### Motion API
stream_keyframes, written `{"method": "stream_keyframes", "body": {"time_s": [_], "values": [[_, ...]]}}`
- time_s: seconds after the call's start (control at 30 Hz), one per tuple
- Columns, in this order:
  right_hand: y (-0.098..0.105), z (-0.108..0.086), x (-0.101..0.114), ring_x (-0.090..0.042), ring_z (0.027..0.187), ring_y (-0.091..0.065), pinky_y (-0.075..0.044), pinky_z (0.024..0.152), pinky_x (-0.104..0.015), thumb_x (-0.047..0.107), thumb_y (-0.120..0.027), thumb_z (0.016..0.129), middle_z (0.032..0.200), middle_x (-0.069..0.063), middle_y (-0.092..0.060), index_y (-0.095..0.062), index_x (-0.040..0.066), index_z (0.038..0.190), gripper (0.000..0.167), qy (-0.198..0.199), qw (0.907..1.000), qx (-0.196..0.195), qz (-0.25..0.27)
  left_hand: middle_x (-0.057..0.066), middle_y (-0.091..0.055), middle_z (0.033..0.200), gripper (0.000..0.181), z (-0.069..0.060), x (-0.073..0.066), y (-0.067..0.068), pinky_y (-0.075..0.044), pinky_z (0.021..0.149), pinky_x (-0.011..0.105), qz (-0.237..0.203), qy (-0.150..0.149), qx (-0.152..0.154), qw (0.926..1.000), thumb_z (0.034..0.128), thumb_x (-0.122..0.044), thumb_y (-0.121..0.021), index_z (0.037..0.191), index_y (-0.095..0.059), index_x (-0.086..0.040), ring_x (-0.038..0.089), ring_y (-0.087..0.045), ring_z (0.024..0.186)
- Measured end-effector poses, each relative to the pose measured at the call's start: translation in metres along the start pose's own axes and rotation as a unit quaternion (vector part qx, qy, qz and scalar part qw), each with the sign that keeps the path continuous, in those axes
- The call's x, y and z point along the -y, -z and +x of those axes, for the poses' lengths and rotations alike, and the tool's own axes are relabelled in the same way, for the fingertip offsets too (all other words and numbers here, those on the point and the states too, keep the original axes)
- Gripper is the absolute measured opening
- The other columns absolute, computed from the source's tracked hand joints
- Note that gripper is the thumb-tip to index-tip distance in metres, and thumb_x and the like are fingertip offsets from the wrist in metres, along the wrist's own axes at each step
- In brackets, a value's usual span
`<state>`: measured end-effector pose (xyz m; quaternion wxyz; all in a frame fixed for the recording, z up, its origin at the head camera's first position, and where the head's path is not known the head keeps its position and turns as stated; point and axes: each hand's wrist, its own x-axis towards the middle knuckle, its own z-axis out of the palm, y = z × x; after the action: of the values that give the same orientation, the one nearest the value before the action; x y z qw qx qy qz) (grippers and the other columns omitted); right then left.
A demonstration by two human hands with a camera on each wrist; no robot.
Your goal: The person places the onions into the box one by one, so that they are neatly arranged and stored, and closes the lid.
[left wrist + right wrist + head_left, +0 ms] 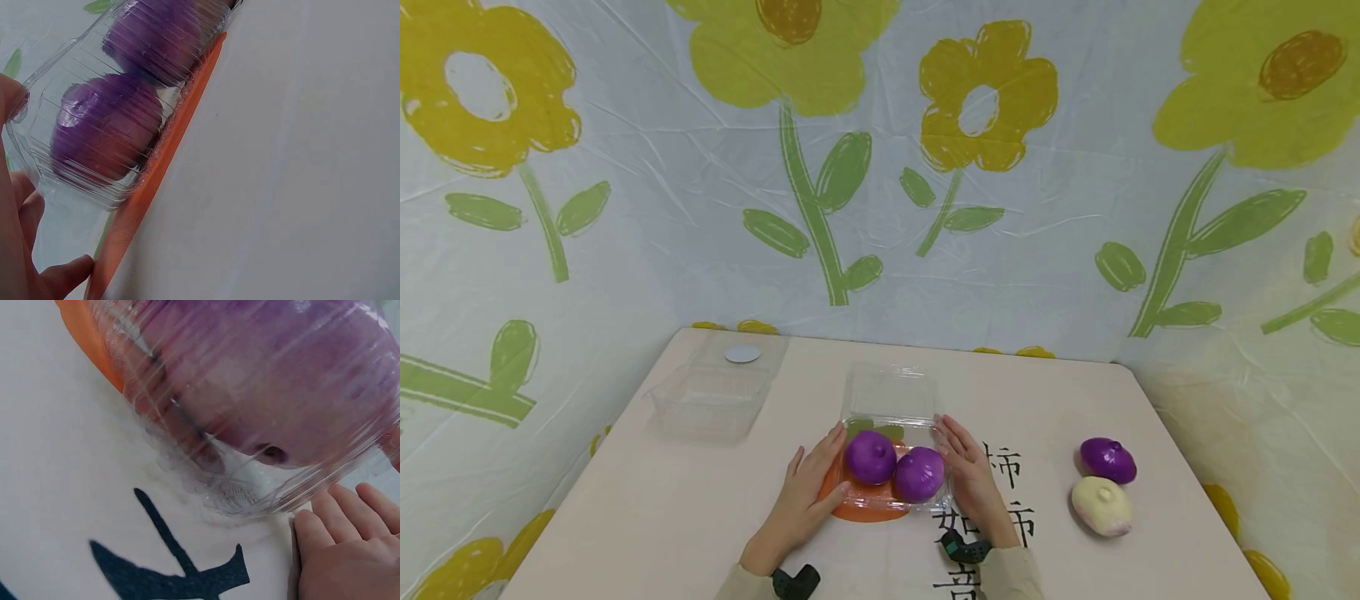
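In the head view, a clear plastic clamshell box (887, 503) lies with its lid (891, 392) folded back. Two round purple onions sit side by side in its base, the left onion (871, 457) and the right onion (919, 474). My left hand (805, 487) rests along the box's left side, its thumb at the front rim and its fingers fairly straight. On the opposite side my right hand (973, 475) touches the box with extended fingers. Through the ribbed wall in the left wrist view, a purple onion (106, 128) shows; the right hand's relaxed fingers (344, 515) appear beside the box.
A second clear box (707, 404), its lid up, stands at the back left. Another purple onion (1107, 460) and a whitish onion (1102, 506) lie at the right. Beneath the box is an orange patch (868, 515); a flowered cloth (880, 275) hangs behind the table.
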<state>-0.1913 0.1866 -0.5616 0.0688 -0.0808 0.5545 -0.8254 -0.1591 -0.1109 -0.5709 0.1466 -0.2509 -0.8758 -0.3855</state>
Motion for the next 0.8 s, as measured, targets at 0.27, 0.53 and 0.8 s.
{"method": "stream_keyframes", "body": {"time_s": [0.27, 0.53, 0.8], "values": [[0.0011, 0.0012, -0.0013, -0.037, 0.149, -0.008, -0.027, 0.112, -0.028, -0.005, -0.042, 0.101, 0.163, -0.023, -0.005, -0.007, -0.002, 0.157, 0.066, 0.028, 0.9988, 0.04, 0.002, 0.004, -0.029, 0.161, 0.071, 0.0001, -0.0011, 0.0005, -0.013, 0.107, 0.072, 0.001, 0.0, -0.001, 1.0, 0.093, -0.029, -0.063, 0.155, -0.034, -0.009, 0.03, -0.033, 0.144], [-0.0002, 0.0, -0.0004, -0.036, 0.149, -0.011, -0.026, 0.112, -0.033, -0.006, -0.04, 0.102, 0.165, -0.016, -0.006, -0.007, 0.004, 0.158, 0.067, 0.038, 0.9982, 0.045, 0.013, 0.005, -0.031, 0.161, 0.07, -0.0001, -0.0004, -0.0003, -0.013, 0.107, 0.072, 0.001, -0.003, -0.004, 1.0, 0.0929, -0.029, -0.063, 0.154, -0.035, -0.009, 0.03, -0.034, 0.144], [-0.0003, 0.0002, -0.0013, -0.041, 0.148, -0.011, -0.024, 0.113, -0.036, -0.012, -0.034, 0.102, 0.164, -0.021, -0.005, -0.004, -0.001, 0.157, 0.064, 0.082, 0.9951, 0.056, 0.0, 0.004, -0.03, 0.161, 0.07, -0.0001, -0.0003, -0.0003, -0.013, 0.107, 0.072, -0.001, -0.001, -0.003, 1.0, 0.0934, -0.029, -0.063, 0.155, -0.034, -0.01, 0.03, -0.033, 0.144]]}}
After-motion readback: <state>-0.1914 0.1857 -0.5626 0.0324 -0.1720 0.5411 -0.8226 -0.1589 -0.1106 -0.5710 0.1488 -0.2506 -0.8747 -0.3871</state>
